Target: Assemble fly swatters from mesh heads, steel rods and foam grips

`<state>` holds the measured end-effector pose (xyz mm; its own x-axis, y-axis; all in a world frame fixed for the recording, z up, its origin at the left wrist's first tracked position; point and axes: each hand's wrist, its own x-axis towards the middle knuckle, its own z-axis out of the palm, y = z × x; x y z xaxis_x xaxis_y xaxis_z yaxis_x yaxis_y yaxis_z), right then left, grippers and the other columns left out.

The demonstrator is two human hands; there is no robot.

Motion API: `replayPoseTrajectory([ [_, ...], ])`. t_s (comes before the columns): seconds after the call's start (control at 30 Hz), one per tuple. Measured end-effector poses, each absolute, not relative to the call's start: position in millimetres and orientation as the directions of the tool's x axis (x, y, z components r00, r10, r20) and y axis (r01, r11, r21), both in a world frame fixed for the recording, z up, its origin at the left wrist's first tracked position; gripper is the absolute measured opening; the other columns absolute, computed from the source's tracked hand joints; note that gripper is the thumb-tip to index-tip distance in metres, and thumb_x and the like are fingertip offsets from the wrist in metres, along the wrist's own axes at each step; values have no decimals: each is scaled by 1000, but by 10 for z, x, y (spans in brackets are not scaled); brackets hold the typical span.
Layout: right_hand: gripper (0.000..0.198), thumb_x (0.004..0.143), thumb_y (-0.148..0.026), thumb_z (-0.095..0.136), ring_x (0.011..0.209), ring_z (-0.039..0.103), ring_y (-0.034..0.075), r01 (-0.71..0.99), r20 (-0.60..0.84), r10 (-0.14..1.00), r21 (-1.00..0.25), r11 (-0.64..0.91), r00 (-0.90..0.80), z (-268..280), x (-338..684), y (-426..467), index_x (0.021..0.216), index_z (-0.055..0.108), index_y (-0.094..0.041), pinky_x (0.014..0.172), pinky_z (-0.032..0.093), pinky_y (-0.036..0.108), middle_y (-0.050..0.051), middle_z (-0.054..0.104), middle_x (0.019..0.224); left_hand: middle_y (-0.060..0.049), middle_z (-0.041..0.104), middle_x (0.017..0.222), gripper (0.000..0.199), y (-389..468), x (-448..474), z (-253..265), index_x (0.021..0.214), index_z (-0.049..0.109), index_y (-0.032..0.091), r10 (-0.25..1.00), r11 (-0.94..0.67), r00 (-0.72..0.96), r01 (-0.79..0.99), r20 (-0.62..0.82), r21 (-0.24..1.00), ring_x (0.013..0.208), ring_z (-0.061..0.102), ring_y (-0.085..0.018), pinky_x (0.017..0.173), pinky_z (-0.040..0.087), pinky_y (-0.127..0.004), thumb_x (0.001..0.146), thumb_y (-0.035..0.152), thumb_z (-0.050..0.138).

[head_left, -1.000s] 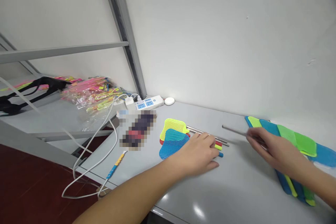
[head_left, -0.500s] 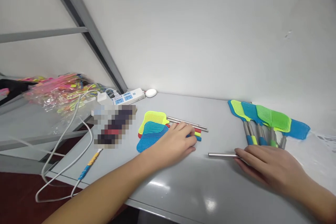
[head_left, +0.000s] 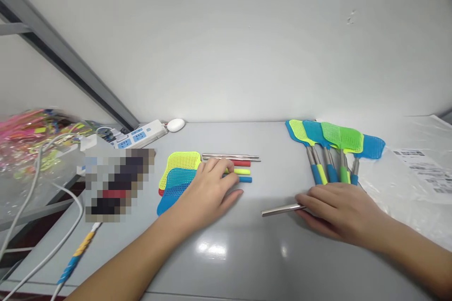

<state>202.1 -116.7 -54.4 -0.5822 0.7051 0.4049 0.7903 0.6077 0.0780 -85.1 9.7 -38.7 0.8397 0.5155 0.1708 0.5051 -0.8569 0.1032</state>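
My right hand [head_left: 341,214] is closed around a shiny metal tube [head_left: 280,210], whose free end points left, just above or on the grey table. On the left, my left hand [head_left: 213,186] lies over a group of fly swatter parts with bent fingers and the thumb apart. Beneath and beside it are a yellow mesh swatter head [head_left: 183,160], a blue one [head_left: 178,188] and a red edge under them. Red [head_left: 243,163], yellow [head_left: 240,171] and blue [head_left: 245,179] handle ends stick out past its fingers. Behind them lie several thin metal rods [head_left: 231,156].
Several fly swatters with blue, yellow and green heads [head_left: 341,136] lie fanned out at the back right, beside clear plastic wrap [head_left: 406,188]. At left are a power strip [head_left: 139,137], a white oval object [head_left: 175,125], a blurred-out item [head_left: 122,183], cables and bagged colourful goods [head_left: 35,141].
The view has swung right, so things sit further left. My left hand has drawn slightly back from the handle ends, which show more. The tube in my right hand has tilted a little.
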Motion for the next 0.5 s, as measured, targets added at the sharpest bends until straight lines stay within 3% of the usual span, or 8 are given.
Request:
replayPoseTrajectory([
  [0.1, 14, 94, -28, 54, 57, 50, 13, 804, 419, 711, 86, 589, -565, -530, 2024, -1158, 102, 59, -18, 55, 29, 30, -1, 56, 69, -7, 52, 114, 16, 107, -859, -391, 97, 59, 22, 504, -864, 848, 488, 163, 127, 106, 45, -26, 83, 39, -42, 95, 35, 49],
  [0.3, 14, 97, -29, 50, 56, 50, 12, 852, 425, 752, 102, 513, -504, -507, 2047, -1144, 98, 60, -19, 54, 27, 30, -2, 55, 66, -7, 52, 121, 22, 138, -855, -399, 112, 57, 24, 525, -850, 831, 503, 186, 155, 111, 44, -27, 89, 38, -45, 92, 33, 54],
  [0.4, 15, 97, -29, 49, 56, 49, 13, 855, 396, 769, 96, 509, -502, -511, 2052, -1139, 99, 60, -19, 55, 27, 30, -2, 55, 67, -6, 53, 120, 14, 135, -857, -387, 100, 63, 25, 516, -855, 836, 491, 187, 165, 111, 44, -27, 89, 37, -45, 93, 33, 53],
  [0.5, 14, 96, -30, 50, 58, 49, 13, 832, 360, 763, 75, 549, -536, -517, 2049, -1138, 99, 60, -20, 57, 29, 30, -2, 54, 68, -5, 55, 117, 19, 111, -857, -378, 83, 63, 23, 480, -873, 856, 445, 192, 199, 108, 46, -26, 86, 37, -43, 94, 34, 52],
])
